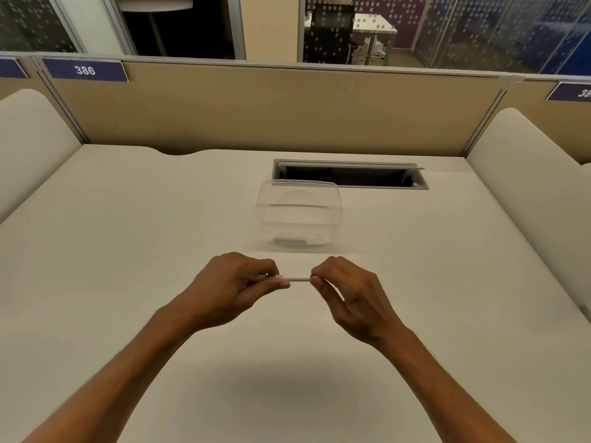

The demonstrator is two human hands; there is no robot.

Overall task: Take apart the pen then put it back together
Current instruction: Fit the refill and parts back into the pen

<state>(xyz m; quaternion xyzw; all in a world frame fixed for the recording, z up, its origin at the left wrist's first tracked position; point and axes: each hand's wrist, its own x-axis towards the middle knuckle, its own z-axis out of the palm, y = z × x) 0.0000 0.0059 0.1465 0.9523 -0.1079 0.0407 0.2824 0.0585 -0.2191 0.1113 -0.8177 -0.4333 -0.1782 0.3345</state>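
Observation:
A thin white pen (295, 277) with small dark print is held level above the white desk (128, 251), between both hands. My left hand (236, 282) wraps its fingers around the pen's left part, thumb underneath. My right hand (345, 292) pinches the pen's right end between thumb and forefinger. That end is hidden by the fingertips. Only the short middle stretch of the barrel shows between the hands.
A clear plastic container (299, 215) stands on the desk just beyond the hands, with a small pale piece lying on its floor. Behind it is an open cable slot (350, 174) in the desk. Beige partition walls (275, 110) close off the back and sides.

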